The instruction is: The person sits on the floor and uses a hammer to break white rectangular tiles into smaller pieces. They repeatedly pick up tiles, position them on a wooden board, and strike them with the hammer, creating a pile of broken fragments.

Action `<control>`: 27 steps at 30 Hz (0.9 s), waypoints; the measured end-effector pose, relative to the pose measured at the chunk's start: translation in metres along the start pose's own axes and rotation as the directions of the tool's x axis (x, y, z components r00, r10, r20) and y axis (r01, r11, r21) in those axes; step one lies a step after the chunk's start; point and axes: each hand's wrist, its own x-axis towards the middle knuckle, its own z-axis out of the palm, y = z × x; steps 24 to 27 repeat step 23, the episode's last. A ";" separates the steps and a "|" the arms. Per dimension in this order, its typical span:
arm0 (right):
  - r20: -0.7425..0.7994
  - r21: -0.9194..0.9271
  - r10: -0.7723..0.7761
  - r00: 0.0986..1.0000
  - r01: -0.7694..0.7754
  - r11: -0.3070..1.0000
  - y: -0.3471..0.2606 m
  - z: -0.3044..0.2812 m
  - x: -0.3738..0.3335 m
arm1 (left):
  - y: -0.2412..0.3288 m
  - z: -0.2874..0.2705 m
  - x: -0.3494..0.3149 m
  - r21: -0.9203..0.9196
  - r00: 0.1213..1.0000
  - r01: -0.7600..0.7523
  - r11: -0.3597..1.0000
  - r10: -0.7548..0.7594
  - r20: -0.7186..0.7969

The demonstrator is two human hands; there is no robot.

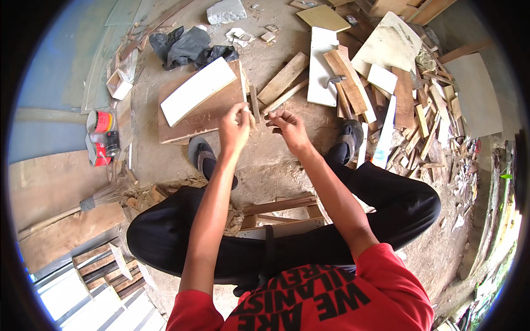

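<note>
My left hand is closed, its fingertips pinched around something small and pale that I cannot make out. It is just off the right edge of a brown wooden panel, on which a white board lies slanted. Opposite it, my right hand has curled fingers, thumb and forefinger close together. What they hold, if anything, is too small to name. A narrow wood strip stands between the two hands, beside the panel. Farther right, a hammer rests across a white board and a brown plank.
Scrap wood is heaped at the right. Black plastic and a stone block lie at the far side. Cans and a broom are at the left. Beneath my legs is a low wooden frame.
</note>
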 end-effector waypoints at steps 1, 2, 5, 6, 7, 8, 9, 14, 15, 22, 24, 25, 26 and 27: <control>-0.012 -0.004 -0.043 0.999 0.043 0.999 0.003 -0.003 0.001 | 0.018 0.011 -0.005 -0.183 0.982 0.164 0.969 -0.143 0.124; -0.013 -0.032 -0.064 0.998 0.063 0.997 -0.001 0.003 -0.001 | 0.015 0.018 -0.009 -0.160 0.987 0.128 0.979 -0.110 0.120; -0.006 -0.029 -0.106 0.994 0.105 0.994 -0.003 0.002 0.003 | 0.009 0.038 -0.017 -0.625 0.976 0.214 0.750 -0.136 0.170; 0.005 -0.014 -0.119 0.993 0.119 0.993 -0.002 -0.003 0.005 | 0.013 0.039 -0.018 -0.650 0.909 0.414 0.638 -0.334 0.251; -0.007 0.008 -0.122 0.992 0.122 0.992 0.000 -0.008 0.003 | 0.010 0.045 -0.019 -0.756 0.855 0.495 0.428 -0.395 0.336; -0.012 0.034 -0.125 0.992 0.125 0.992 0.002 -0.010 0.003 | 0.011 0.049 -0.022 -0.775 0.838 0.513 0.368 -0.411 0.359; -0.015 0.059 -0.127 0.992 0.128 0.990 0.002 -0.012 0.003 | 0.014 0.051 -0.026 -0.792 0.820 0.528 0.307 -0.426 0.382; 0.057 0.035 -0.108 0.992 0.106 0.994 0.016 -0.026 0.004 | -0.002 0.059 -0.030 -0.738 0.744 0.638 0.221 -0.423 0.517; 0.075 -0.017 -0.113 0.991 0.115 0.993 0.016 -0.030 0.003 | -0.004 0.058 -0.030 -0.709 0.730 0.660 0.249 -0.433 0.528; -0.240 -0.688 -0.499 0.833 0.217 0.693 0.024 -0.143 0.067 | -0.020 0.015 0.001 -0.069 0.998 0.032 0.997 -0.036 -0.057; -0.233 -0.682 -0.481 0.845 0.211 0.701 0.036 -0.140 0.072 | -0.017 0.004 0.003 0.205 0.978 -0.131 0.970 0.160 -0.132; -0.233 -0.682 -0.481 0.845 0.211 0.701 0.036 -0.140 0.072 | -0.017 0.004 0.003 0.205 0.978 -0.131 0.970 0.160 -0.132; -0.233 -0.682 -0.481 0.845 0.211 0.701 0.036 -0.140 0.072 | -0.017 0.004 0.003 0.205 0.978 -0.131 0.970 0.160 -0.132; -0.233 -0.682 -0.481 0.845 0.211 0.701 0.036 -0.140 0.072 | -0.017 0.004 0.003 0.205 0.978 -0.131 0.970 0.160 -0.132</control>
